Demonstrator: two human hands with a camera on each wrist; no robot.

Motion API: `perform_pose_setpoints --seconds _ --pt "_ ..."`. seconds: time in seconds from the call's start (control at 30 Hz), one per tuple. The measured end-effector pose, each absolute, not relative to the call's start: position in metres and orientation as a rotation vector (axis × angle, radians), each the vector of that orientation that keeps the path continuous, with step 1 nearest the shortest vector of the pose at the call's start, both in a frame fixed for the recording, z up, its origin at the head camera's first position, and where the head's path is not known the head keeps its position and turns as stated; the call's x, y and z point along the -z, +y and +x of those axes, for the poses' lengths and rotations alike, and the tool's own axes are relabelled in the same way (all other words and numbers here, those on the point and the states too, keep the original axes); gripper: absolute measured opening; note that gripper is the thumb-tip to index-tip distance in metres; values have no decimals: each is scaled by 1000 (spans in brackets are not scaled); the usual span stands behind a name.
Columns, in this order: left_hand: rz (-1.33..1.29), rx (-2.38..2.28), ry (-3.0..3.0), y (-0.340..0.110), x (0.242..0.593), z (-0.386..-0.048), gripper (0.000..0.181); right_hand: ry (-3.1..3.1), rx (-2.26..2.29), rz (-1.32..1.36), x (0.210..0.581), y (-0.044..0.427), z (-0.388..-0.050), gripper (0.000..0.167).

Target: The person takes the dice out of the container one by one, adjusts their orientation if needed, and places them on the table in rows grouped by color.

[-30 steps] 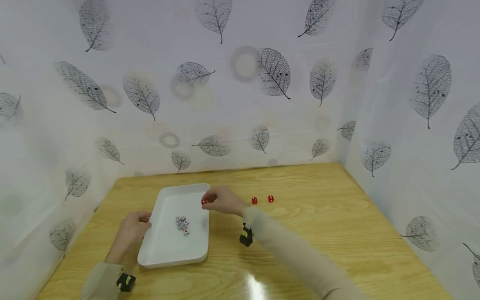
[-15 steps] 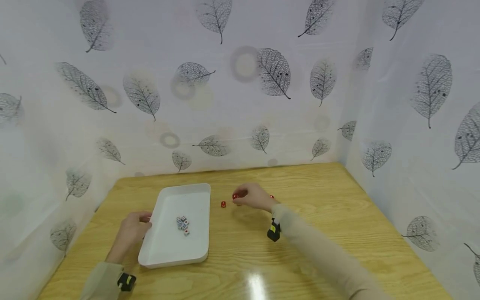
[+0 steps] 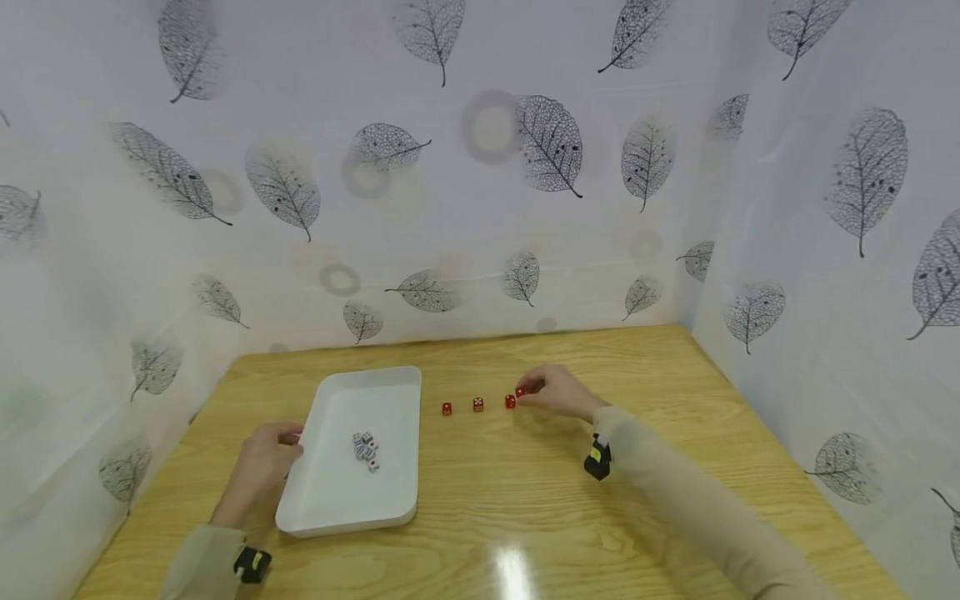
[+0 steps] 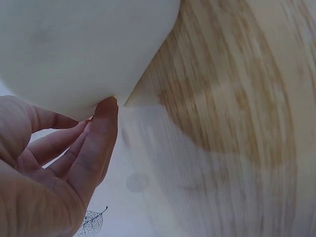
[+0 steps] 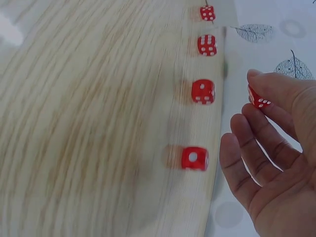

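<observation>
Left hand (image 3: 264,452) grips a white rectangular plastic-looking tray (image 3: 341,500) at its rim, apparently for steadiness. Right hand (image 3: 557,392) pinches a small red white-pipped die (image 5: 258,101) between thumb and forefinger (a grip presumably suiting its size), remaining fingers loosely bent. The die lies at the thumb's tip, near four spaced red dice (image 5: 203,93) on the wood-grain table (image 3: 465,533).

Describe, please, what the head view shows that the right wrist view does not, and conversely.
Only in the head view: the white rectangular tray, small white cube dice inside it, the left hand, both beige sleeves.
Only in the right wrist view: a fourth red cube die on the yellow wooden table.
In both: the right hand holding another red die, three resting red dice, the table.
</observation>
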State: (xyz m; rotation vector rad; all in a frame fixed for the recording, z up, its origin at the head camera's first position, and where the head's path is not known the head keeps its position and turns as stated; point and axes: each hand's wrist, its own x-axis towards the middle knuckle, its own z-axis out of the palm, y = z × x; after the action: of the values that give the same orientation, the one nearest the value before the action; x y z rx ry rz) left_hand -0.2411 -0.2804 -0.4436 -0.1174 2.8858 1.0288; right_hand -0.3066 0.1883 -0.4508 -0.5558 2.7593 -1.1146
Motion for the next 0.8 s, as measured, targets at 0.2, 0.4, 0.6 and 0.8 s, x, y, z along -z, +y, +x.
perform_pose_setpoints --seconds 0.2,0.4,0.6,0.8 --pt "-91 -1045 2898 -281 444 -239 40 2763 1135 -543 453 208 -311 31" --pt "-113 -1041 2880 -280 443 -241 40 2781 1121 -467 453 225 -312 33" --pt "-111 -1024 2883 -280 443 -242 39 2817 1084 -447 457 243 -315 29" --pt "-99 -1027 2899 -281 445 -241 40 2855 1029 -446 465 258 -318 21"
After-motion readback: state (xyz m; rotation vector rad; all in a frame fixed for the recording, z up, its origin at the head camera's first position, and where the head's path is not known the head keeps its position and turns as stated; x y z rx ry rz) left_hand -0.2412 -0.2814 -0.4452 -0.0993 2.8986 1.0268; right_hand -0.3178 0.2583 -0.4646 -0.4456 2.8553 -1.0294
